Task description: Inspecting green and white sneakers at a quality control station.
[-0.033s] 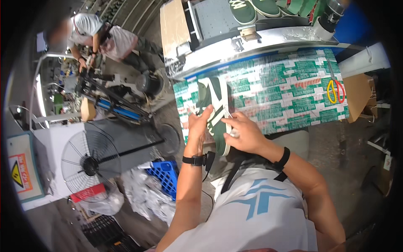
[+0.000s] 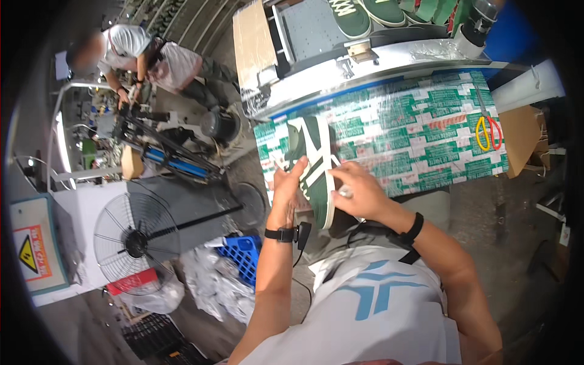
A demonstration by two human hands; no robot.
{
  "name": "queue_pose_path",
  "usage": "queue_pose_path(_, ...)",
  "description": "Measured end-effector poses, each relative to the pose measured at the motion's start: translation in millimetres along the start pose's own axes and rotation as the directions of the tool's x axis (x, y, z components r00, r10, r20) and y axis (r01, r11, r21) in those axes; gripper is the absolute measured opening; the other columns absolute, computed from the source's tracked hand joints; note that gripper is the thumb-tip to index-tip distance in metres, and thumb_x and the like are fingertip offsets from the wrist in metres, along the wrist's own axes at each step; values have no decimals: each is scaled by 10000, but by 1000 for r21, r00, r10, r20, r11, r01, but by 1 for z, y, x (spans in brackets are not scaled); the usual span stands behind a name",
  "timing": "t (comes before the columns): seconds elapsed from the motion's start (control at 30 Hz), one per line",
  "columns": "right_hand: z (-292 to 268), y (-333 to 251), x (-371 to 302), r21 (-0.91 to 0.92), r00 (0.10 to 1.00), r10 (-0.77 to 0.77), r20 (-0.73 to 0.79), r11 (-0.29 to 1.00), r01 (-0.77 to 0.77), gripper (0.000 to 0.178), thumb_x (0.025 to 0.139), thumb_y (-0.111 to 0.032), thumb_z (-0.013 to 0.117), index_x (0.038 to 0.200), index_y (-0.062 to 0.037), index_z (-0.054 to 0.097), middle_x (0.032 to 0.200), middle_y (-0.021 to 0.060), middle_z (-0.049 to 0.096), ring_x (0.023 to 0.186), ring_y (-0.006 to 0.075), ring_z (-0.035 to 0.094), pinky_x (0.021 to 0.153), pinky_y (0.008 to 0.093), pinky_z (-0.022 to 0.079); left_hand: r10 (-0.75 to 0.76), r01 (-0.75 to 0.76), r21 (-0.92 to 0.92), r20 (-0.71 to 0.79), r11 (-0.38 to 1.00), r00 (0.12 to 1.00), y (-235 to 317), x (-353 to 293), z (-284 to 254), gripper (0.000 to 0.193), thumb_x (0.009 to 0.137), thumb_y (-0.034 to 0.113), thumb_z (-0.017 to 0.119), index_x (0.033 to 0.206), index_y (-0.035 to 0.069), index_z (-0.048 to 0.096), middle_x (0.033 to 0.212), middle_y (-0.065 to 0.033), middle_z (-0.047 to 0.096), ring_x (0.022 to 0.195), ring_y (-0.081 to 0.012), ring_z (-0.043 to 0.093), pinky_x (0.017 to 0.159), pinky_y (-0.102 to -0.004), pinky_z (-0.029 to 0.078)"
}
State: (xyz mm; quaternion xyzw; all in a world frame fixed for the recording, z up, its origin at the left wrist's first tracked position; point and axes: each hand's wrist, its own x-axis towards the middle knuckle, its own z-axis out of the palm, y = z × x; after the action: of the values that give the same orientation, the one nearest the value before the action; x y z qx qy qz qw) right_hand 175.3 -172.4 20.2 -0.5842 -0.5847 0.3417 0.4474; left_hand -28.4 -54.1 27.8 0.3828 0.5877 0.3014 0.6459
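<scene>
A dark green sneaker with white stripes and a pale sole edge is held up on its side above the near left part of the bench, its sole turned to the right. My left hand grips its lace side, thumb pressed against the upper. Close by the sole edge is my right hand, its fingers pinched together. A small whitish thing shows among them, too little visible to name. Scissors with yellow and red handles lie on the bench's right end.
Green-and-white printed tape covers the bench top. Behind it, a metal-edged machine bed carries more green sneakers. At left stand a black fan and a blue crate. A co-worker bends over equipment farther off.
My right hand has shifted slightly right, away from the white stripe where a thin pointed thing showed. The sneaker has turned a little, showing more of its sole edge.
</scene>
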Motion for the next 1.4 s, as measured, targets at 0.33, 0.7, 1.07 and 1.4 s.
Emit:
queue_pose_path(0.33,-124,129,-29,-590,965,-93,-245,804,-72,559,812,-268,839,1311,-38,733,1307,206,642,1162,404,661,984,518,557,534,-485,656,145,579,833,163,52,-15,415,869,146,945,1156,-17,695,1061,-66,792,912,-141,704,837,-324,593)
queue_pose_path(0.7,-124,139,-24,-634,958,-205,-203,772,31,480,792,-270,832,1218,-64,757,1279,192,648,1035,359,679,934,477,563,634,-325,945,276,-41,722,297,329,20,682,855,255,911,1416,-29,647,1381,-250,714,1290,-365,685,1096,-445,535)
queue_pose_path(1.07,-134,136,-20,-594,972,-129,-197,804,-14,441,765,-276,825,1157,-79,781,1250,174,679,986,306,696,896,416,555,215,-356,595,297,721,930,222,388,303,916,848,547,931,1383,-141,649,1254,-212,760,1098,-292,744,956,-417,602)
queue_pose_path(1.4,-136,136,-23,-619,968,-131,-213,785,-30,446,742,-278,835,1142,-103,741,1281,159,664,992,281,671,895,405,540,214,-415,326,506,849,835,256,333,268,520,1089,418,635,1421,20,679,1197,-161,791,997,-261,797,848,-346,646)
